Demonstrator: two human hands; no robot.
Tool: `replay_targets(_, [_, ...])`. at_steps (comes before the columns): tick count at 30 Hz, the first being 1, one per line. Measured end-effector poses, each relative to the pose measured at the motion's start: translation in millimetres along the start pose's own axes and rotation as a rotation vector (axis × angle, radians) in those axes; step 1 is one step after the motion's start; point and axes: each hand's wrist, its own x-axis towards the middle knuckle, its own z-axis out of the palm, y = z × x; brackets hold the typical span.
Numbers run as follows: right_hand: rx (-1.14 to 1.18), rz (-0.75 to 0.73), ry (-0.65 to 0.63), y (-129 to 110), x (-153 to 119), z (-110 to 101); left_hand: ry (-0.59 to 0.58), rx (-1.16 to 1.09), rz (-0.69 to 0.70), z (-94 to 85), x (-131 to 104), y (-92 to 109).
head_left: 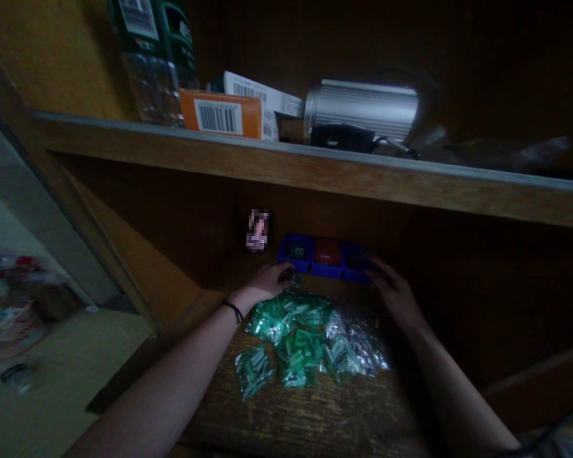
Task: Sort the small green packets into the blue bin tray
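Note:
Three blue bins stand in a row at the back of the lower shelf: a left bin (295,249) with dark contents, a middle one with a red item (326,252), and a right bin (358,275), dark inside. My left hand (267,280) has its fingers closed near the left bin's front, on something small that I cannot make out. My right hand (396,292) is at the right bin's right end, fingers apart and touching its edge. Green packets (300,353) and clear plastic packets (358,340) lie between my forearms.
Above, a shelf edge (286,162) crosses the view. On it are a bottle (155,63), an orange box (219,114) and a silver cylinder (365,108). Cabinet walls (138,242) enclose the lower shelf (305,413).

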Motion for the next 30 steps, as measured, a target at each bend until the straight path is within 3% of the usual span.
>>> replay_targets(5, [-0.092,-0.041,-0.03,1,-1,-1,-0.008,-0.065,-0.013,4.1,2,-1])
replay_targets(10, [-0.3,-0.126,-0.331,-7,-11,9,-0.002,-0.143,0.052,5.4,2,0])
replay_targets(14, [-0.402,-0.189,-0.462,-6,-16,16,0.03,-0.193,0.149,-3.7,-2,6])
replay_targets(18, [-0.403,-0.135,-0.49,3,-15,17,0.049,-0.255,0.176,-14.7,-2,13])
replay_targets(21, [-0.386,-0.117,-0.5,7,-14,18,0.148,-0.2,0.194,-18.8,0,13])
replay_targets(26, [-0.376,-0.15,-0.493,6,-14,19,0.31,-0.166,0.171,-15.0,4,13])
replay_targets(30, [-0.406,-0.178,-0.451,7,-14,19,0.333,-0.098,0.152,-7.7,4,18])
